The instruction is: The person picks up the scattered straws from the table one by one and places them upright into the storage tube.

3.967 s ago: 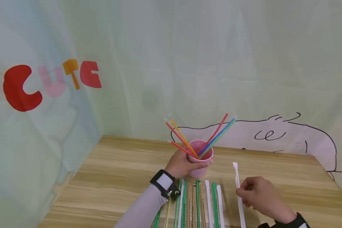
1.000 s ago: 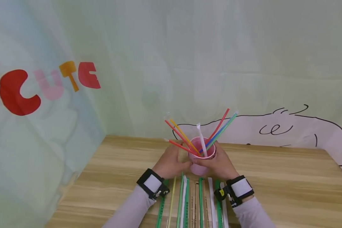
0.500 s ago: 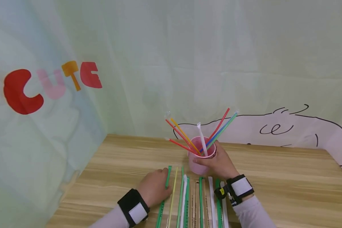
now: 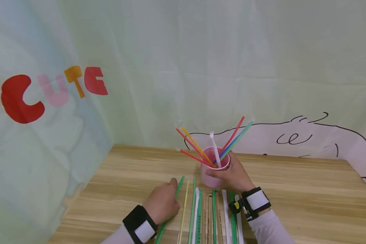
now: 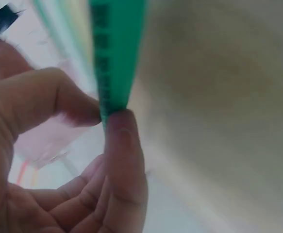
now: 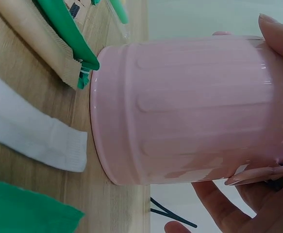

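My left hand [image 4: 161, 202] pinches a green paper-wrapped straw [image 5: 114, 53] between thumb and forefinger, at the left end of the row. That straw slants across the table, its far end pointing right. My right hand [image 4: 236, 174] grips the pink bucket [image 6: 194, 107] near its rim from the right side, thumb across the front. Inside the bucket stand a white wrapped straw [image 4: 215, 149] and several coloured straws in red, orange, blue and green, leaning outward. Nearest to the left hand lies a thin yellow straw [image 4: 184, 210].
A row of wrapped straws in green, white and brown paper lies in front of the bucket, among them a white one [image 4: 226, 217] and a brown one [image 4: 205, 217]. The wooden table [image 4: 308, 193] meets a printed cloth backdrop [image 4: 177, 74] behind.
The white straw has gone from my right hand into the bucket, which that hand now grips. My left hand has left the bucket and taken the leftmost green straw, turning it aslant.
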Motion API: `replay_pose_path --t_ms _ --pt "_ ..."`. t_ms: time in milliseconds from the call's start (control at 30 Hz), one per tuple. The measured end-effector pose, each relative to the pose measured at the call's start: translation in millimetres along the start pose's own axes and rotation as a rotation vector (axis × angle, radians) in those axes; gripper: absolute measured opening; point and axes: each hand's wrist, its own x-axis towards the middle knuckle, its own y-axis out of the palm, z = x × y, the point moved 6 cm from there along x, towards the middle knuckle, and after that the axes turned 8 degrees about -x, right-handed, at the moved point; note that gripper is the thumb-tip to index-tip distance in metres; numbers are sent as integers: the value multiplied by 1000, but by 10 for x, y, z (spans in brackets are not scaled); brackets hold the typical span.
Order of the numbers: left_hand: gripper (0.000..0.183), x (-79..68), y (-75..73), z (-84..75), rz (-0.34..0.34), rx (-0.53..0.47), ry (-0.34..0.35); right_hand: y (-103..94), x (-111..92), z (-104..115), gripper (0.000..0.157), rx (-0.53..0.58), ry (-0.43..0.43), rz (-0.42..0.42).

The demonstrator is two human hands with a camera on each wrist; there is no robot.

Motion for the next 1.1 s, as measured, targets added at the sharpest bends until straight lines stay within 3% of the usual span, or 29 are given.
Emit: replay_pose_path --t_ms 100,233,333,433,600,800,967,1100 --pt "37 -72 -211 -169 -63 0 67 1 7 10 82 11 -10 3" --pt "32 -229 -551 -547 -184 37 249 -12 1 16 82 18 -15 5" --pt "25 -354 -800 -830 -270 5 373 -27 -10 16 82 23 -16 8" --pt "22 -422 -1014 -1040 -349 -76 447 -39 -18 9 81 12 -8 6" --pt "20 -429 -1255 -1228 -493 -265 497 -43 -29 -11 80 0 -5 5" --pt "23 -338 -1305 -1289 -646 -488 542 -33 -40 -24 80 11 -12 8" --pt "21 -144 -1162 -1187 -647 -589 490 -15 -29 -18 79 11 -3 13" --pt "22 30 -999 -1055 -610 -573 402 -6 -15 18 79 17 -20 10"
